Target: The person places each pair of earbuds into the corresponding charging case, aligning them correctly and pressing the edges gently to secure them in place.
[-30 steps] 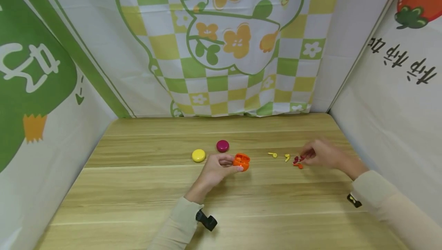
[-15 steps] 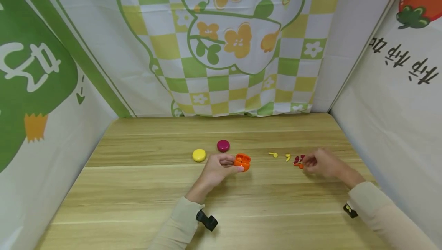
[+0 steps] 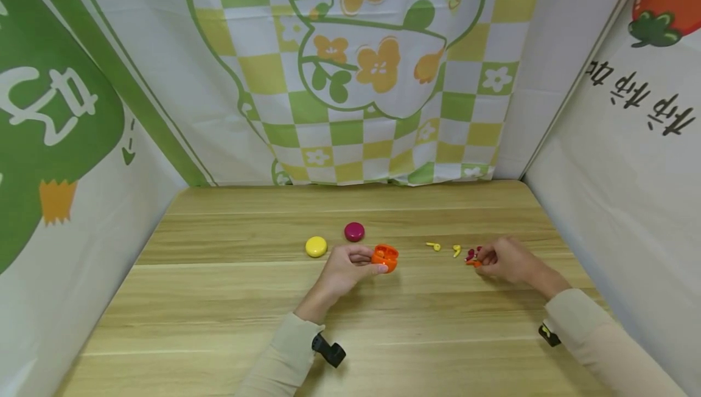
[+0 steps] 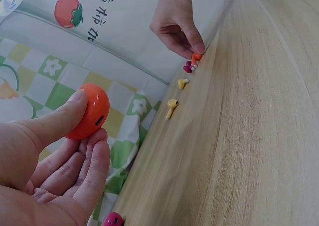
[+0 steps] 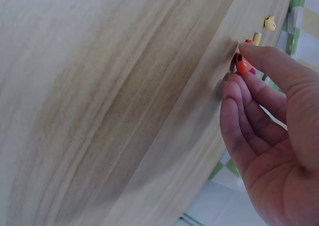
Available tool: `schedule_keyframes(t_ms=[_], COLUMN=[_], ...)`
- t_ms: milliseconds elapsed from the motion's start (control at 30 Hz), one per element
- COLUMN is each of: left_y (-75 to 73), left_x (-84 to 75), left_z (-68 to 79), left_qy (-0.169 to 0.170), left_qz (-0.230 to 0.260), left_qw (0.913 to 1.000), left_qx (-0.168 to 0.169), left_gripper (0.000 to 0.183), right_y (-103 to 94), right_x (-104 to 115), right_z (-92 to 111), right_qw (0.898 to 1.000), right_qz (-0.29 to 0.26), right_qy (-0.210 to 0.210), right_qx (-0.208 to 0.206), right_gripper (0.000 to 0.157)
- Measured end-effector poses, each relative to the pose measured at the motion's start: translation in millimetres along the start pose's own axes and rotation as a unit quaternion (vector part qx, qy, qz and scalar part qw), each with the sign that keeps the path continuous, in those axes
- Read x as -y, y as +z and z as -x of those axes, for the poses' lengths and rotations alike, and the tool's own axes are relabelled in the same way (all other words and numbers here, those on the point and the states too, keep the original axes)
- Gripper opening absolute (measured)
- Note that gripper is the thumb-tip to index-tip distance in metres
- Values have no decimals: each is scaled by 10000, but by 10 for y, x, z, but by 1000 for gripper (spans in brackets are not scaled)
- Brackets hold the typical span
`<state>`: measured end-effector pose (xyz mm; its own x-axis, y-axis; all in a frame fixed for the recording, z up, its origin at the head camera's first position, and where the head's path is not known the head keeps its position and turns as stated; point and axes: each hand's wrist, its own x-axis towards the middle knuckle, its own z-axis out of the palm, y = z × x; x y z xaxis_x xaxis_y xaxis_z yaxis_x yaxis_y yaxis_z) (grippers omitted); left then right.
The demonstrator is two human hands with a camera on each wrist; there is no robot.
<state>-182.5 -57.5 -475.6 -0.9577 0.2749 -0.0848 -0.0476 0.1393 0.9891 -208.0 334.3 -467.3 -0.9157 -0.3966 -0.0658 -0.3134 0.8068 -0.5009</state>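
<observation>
- Orange case (image 3: 384,266), glossy, is held by the left hand (image 3: 341,270) near the middle of the surface (image 3: 416,330); it is gripped between thumb and fingertips, with its lid raised.
- An orange earbud (image 5: 243,65) is pinched between thumb and finger of the right hand (image 3: 512,260), toward the right side of the surface; whether it is lifted cannot be told.
- Magenta earbuds (image 3: 470,255) are seen just beside the orange one, partly covered by the right hand in the head view; contact between them cannot be judged.
- Two yellow earbuds, one (image 3: 433,246) nearer the orange case and one (image 3: 457,251) nearer the magenta pair, are laid on the surface, apart from each other.
- A yellow case (image 3: 316,246) is placed to the left of the left hand's fingers, lid down.
- A magenta case (image 3: 354,232), likewise closed, is positioned just beyond that hand.
- The surface is backed by a green-and-yellow checked cloth (image 3: 345,132).
</observation>
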Motion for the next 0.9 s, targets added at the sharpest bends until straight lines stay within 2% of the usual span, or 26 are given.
schedule_keyframes(t_ms=[367,667,800,900], left_y=[5,2,2,2], left_x=[1,1,-8,-7], left_z=[15,9,11,8], left_qy=[90,46,6,-9], left_qz=[-44,-5,18,9], left_qw=[9999,10000,10000,10000], left_qx=[29,56,49,49], left_gripper=[31,30,30,31], right_y=[23,-31,-99,-173], right_x=[21,69,116,169], right_z=[-53,-64,-83,-115], right_qw=[9998,9996,9990,9974], right_qz=[20,143,145,223], right_qy=[-175,-104,-293,-640], right_qx=[-17,233,315,248], right_gripper=[6,6,7,8])
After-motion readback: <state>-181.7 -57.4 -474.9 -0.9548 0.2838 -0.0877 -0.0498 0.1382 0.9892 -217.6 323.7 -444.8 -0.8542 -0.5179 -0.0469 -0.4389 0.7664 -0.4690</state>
